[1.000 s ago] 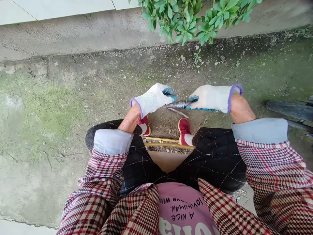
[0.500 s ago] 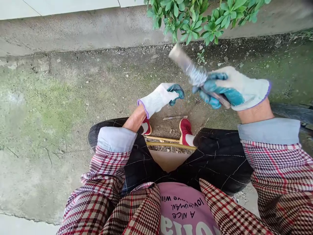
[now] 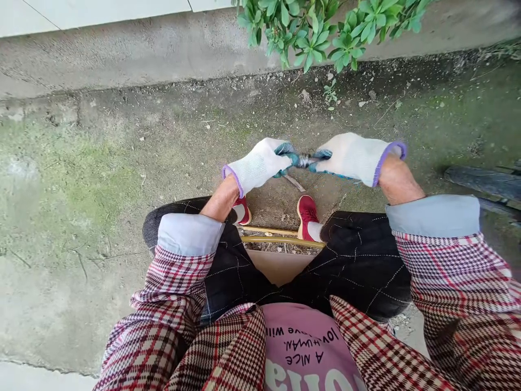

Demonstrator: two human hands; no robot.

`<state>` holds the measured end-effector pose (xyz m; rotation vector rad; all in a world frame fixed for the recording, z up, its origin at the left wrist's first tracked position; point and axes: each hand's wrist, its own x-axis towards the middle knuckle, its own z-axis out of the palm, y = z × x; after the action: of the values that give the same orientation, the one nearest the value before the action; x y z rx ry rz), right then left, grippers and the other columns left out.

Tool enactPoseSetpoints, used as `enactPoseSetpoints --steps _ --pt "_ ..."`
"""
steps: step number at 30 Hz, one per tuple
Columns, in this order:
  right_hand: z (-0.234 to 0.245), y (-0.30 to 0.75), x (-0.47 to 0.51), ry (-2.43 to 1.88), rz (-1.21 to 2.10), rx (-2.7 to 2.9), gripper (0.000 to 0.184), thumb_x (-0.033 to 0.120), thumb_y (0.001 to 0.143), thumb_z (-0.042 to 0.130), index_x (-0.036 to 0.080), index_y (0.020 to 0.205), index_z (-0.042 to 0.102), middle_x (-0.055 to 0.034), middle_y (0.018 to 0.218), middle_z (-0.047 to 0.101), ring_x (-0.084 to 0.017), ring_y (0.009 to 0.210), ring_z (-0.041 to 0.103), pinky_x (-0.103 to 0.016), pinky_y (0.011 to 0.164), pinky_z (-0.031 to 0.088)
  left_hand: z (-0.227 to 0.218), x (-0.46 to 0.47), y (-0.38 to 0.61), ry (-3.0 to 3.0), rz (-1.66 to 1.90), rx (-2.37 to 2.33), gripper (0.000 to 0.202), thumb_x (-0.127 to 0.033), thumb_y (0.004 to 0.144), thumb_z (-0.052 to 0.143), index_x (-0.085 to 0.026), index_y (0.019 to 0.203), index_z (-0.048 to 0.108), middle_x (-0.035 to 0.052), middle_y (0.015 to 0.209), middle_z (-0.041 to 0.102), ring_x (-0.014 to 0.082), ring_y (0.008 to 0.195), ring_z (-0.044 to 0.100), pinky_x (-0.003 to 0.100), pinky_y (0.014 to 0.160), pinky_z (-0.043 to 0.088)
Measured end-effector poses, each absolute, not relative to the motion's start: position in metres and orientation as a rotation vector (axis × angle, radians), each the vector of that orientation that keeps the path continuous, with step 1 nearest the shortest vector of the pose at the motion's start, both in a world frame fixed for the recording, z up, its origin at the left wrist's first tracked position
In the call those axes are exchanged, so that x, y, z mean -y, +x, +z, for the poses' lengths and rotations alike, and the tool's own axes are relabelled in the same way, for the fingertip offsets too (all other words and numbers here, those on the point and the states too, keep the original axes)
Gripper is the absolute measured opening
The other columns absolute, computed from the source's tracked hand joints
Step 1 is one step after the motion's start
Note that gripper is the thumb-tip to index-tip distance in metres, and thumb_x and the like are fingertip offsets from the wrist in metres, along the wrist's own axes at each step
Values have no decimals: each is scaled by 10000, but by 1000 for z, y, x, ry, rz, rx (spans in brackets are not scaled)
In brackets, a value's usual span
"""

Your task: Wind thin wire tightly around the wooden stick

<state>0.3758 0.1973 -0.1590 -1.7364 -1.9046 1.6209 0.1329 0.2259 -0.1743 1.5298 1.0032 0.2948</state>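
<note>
In front of my knees, my left hand (image 3: pixel 280 157) and my right hand (image 3: pixel 342 158) meet over a stick wound with silvery wire (image 3: pixel 304 161). Both wear white gloves with blue-green coated fingers and purple cuffs. Only the wire-wound part shows in the gap between them; the gloves cover most of the stick. My left fingers are closed at one side of the winding, my right fingers wrap the other side. A short brown stick (image 3: pixel 295 183) slants out below the left glove; whether it is held or lies on the ground, I cannot tell.
A leafy green bush (image 3: pixel 309 32) overhangs from the low concrete wall (image 3: pixel 163 51). Two yellowish bars (image 3: pixel 283 240) lie between my legs behind my red shoes (image 3: pixel 307 216). A dark tyre-like object (image 3: pixel 484 182) is at the right. The ground is bare, mossy soil.
My right hand has brought the wire-wound stick down and left, against my left hand. The stick was raised and tilted before, apart from the left hand. The left hand has hardly moved.
</note>
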Motion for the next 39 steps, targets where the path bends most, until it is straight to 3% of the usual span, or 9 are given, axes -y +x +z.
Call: enactPoseSetpoints --steps 5,7,10,13,17,24,30,36,39 --pt "-130 359 -194 -1909 1344 1689 572 701 905 803 258 653 543 6 593 504 -141 545 373 -320 467 315 -164 -222 138 1392 396 -868 54 -140 894 702 -171 853 717 -7 722 693 124 659 646 254 687 536" --pt "-121 354 -188 -1768 1456 1401 540 727 875 823 270 716 582 -6 649 567 -154 555 467 -324 453 394 -161 -223 137 1367 420 -837 51 -133 891 725 -166 852 717 2 759 712 124 704 670 250 728 547" --pt "-113 356 -182 -1496 1639 1159 437 642 842 894 261 814 681 -2 651 612 -146 536 497 -305 413 393 -166 -227 136 1354 426 -826 72 -159 897 765 -167 849 711 11 779 714 131 725 678 257 736 550" --pt "-108 364 -182 -1333 1904 1224 427 600 807 940 227 882 746 9 651 666 -124 483 515 -274 386 405 -183 -233 134 1352 429 -859 133 -215 910 787 -182 828 688 -3 757 673 127 661 628 267 672 528" --pt "-111 372 -186 -1249 2164 1585 503 647 741 963 197 804 749 11 620 666 -117 453 532 -252 384 412 -197 -244 130 1372 391 -877 194 -117 816 783 -181 709 635 -33 687 600 105 625 529 251 618 464" --pt "-129 362 -187 -1834 1739 2133 418 510 890 858 206 677 666 31 553 534 -110 527 381 -302 508 281 -186 -236 131 1441 344 -1039 319 -267 865 798 -195 636 589 -62 535 453 74 518 415 207 463 355" --pt "-132 361 -198 -2081 1185 2214 435 488 919 813 242 649 576 11 553 525 -153 545 391 -350 544 301 -179 -231 136 1364 271 -975 151 -192 918 732 -164 772 707 -22 593 630 81 508 546 209 494 450" --pt "-126 364 -190 -1745 1521 1483 544 707 897 827 249 715 597 0 610 589 -127 503 478 -292 449 379 -174 -232 135 1260 365 -832 164 -287 910 831 -158 891 732 -11 675 700 101 594 641 224 617 561" --pt "-123 363 -183 -1557 1602 1342 491 715 905 828 258 832 665 -10 636 628 -142 512 503 -293 419 407 -182 -231 134 1299 401 -757 151 -279 922 820 -150 897 746 15 772 746 115 700 692 239 732 590"
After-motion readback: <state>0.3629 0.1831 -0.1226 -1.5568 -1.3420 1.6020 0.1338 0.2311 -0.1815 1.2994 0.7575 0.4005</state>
